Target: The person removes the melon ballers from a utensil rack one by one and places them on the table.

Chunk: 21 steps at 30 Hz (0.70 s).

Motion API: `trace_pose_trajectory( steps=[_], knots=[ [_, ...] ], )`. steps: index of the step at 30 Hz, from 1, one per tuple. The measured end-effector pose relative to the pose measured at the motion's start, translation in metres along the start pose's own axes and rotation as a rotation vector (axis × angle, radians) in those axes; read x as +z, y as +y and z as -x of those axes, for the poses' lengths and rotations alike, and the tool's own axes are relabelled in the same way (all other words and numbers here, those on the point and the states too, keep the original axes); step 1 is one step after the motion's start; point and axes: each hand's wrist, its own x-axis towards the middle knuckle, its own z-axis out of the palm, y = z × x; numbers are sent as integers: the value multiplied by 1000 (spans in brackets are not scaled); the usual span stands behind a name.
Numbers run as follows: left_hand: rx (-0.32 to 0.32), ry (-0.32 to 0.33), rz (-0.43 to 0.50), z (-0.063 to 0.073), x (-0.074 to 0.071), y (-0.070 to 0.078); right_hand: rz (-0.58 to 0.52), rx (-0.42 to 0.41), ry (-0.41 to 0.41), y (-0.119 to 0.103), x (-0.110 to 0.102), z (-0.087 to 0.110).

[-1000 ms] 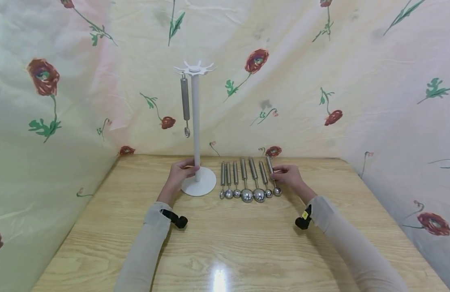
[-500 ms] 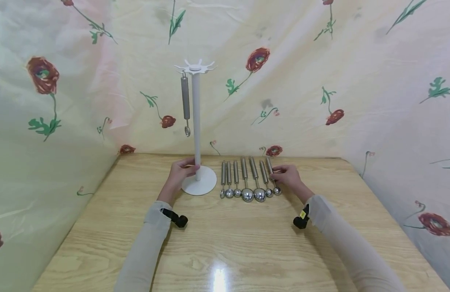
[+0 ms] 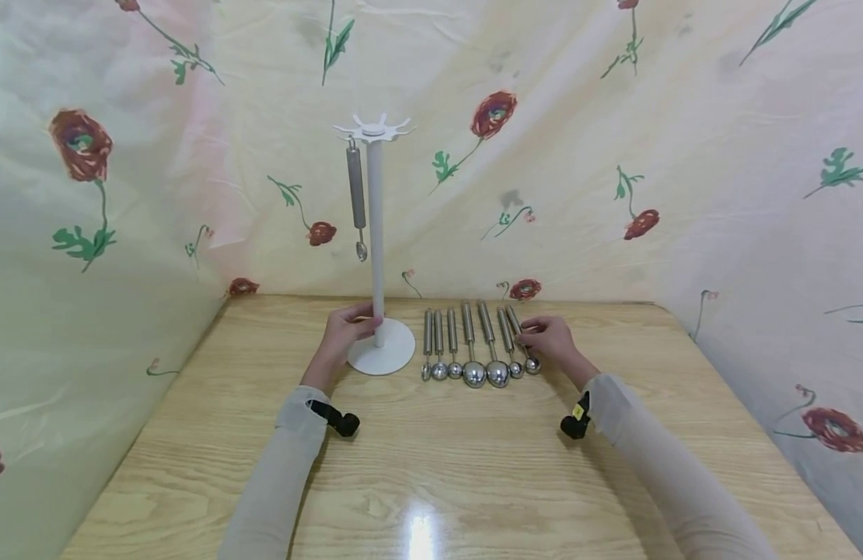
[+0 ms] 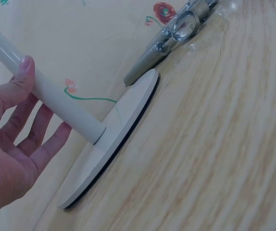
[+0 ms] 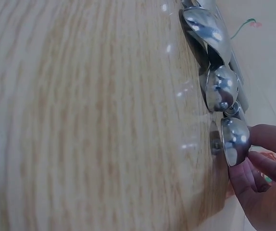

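Observation:
In the head view, my left hand grips the lower pole of a white stand, with its thumb in front and fingers behind. The stand's round base rests on the table. One small metal scoop hangs from a hook at the left of the stand's top. My right hand pinches the rightmost metal ball scoop of a row lying on the table. Its handle leans left, close to the neighbouring scoop. The right wrist view shows its rounded bowl beside my thumb and fingers.
Between the stand and my right hand lie several more metal scoops, including two large-bowled ones mid-row. A flowered cloth hangs behind and at both sides of the wooden table.
The top of the rightmost scoop's handle has swung slightly left, toward its neighbour, and my right hand has shifted a little left with it. My left hand stays on the pole.

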Motion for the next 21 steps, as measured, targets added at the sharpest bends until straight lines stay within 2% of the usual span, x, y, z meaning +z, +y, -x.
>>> trace_pose_trajectory(
  steps=[7,21],
  knots=[
    [-13,6,-3,0,0,2,40,-16,1,0,1,1],
    [-25,4,4,0,1,1,75,35,-2,-1,1,4]
  ],
)
